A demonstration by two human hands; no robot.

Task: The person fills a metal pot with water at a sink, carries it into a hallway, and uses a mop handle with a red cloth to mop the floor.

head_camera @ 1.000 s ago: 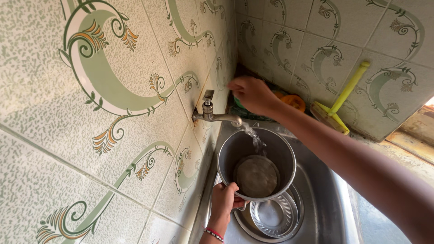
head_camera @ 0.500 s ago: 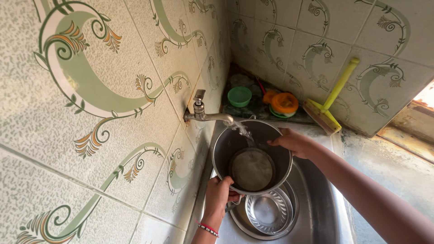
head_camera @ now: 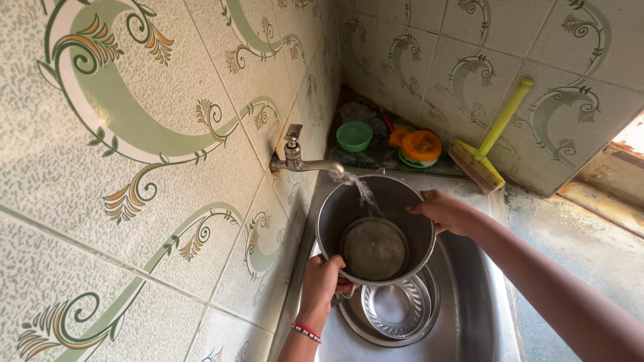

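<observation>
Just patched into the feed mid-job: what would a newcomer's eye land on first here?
A steel pot held over the sink, with water from the wall tap pouring into it. The left hand grips its near rim and the right hand its far rim. Behind, a yellow-handled brush leans in the tiled corner, beside a green cup.

The pot (head_camera: 376, 228) hides part of the plates (head_camera: 396, 310) beneath it. The sink (head_camera: 479, 295) runs off the bottom edge. The corner clutter (head_camera: 362, 114) is too dim to identify.
</observation>
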